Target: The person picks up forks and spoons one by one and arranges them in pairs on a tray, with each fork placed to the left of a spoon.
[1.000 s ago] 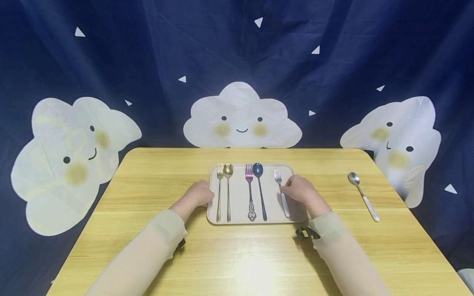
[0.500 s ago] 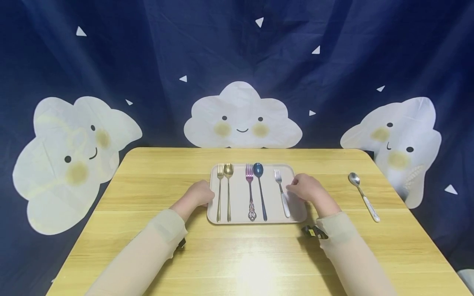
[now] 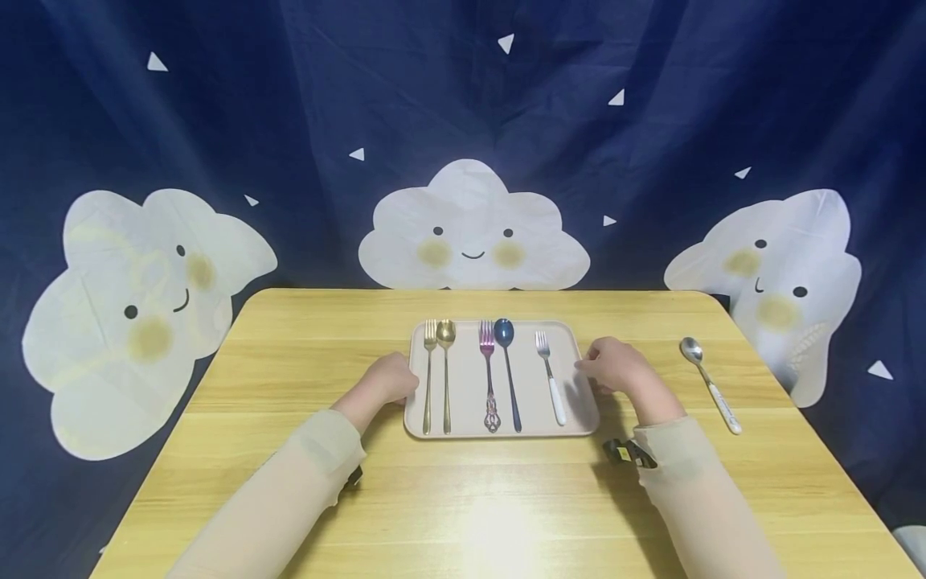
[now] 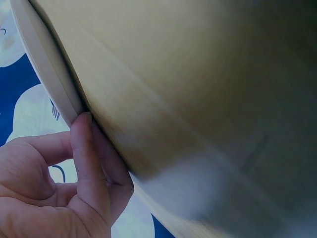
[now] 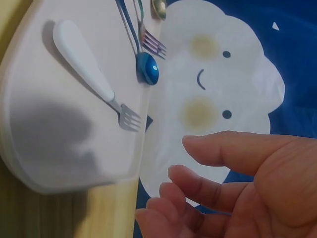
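A pale rectangular tray (image 3: 463,386) lies on the table, seen in the head view. My left hand (image 3: 389,378) pinches its left rim, with the thumb and fingers meeting at the edge in the left wrist view. On the tray lie a gold fork (image 3: 428,370), a gold spoon (image 3: 446,378), a purple fork (image 3: 488,354), a blue spoon (image 3: 510,374) and a white-handled fork (image 3: 555,394). Just over the tray's right edge hovers my right hand (image 3: 622,374). Its fingers are relaxed and hold nothing in the right wrist view, apart from the white-handled fork.
A silver spoon with a white handle (image 3: 712,386) lies on the wooden table (image 3: 492,498) to the right of the tray. Behind the table hangs a dark blue curtain (image 3: 448,72) printed with white clouds.
My right hand has let go of the white-handled fork, which lies on the tray, and has moved right to the tray's edge. The left hand has stayed at the left rim.
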### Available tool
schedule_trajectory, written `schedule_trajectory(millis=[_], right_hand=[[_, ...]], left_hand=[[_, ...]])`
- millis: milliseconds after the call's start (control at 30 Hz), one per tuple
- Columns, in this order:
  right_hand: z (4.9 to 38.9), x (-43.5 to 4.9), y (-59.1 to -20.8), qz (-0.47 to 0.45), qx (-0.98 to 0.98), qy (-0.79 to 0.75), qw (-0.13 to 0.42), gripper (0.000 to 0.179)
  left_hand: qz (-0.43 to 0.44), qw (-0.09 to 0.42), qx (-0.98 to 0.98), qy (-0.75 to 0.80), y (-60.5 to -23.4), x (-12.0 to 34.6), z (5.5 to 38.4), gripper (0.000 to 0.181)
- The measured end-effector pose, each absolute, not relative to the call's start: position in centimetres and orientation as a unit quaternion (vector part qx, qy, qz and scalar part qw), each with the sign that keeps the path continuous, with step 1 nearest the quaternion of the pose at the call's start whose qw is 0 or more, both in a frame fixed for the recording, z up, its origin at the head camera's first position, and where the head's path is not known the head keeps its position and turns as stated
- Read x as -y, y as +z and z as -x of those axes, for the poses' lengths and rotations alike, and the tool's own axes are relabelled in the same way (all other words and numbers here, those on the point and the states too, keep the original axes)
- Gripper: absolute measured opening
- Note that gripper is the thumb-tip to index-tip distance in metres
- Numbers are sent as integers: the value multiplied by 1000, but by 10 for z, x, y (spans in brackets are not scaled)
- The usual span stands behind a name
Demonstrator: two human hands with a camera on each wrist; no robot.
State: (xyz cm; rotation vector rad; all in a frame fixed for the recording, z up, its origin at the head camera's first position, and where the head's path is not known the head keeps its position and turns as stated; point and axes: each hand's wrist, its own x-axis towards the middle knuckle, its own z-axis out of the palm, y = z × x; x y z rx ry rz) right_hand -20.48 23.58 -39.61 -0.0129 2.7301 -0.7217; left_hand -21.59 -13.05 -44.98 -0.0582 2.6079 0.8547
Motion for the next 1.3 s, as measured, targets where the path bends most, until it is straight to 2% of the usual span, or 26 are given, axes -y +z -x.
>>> schedule_trajectory(millis=[1300], right_hand=[[196,-297,-371,19,-961,-242,132,30]], left_hand=[[15,197,-931,306,-450,131,217,11]])
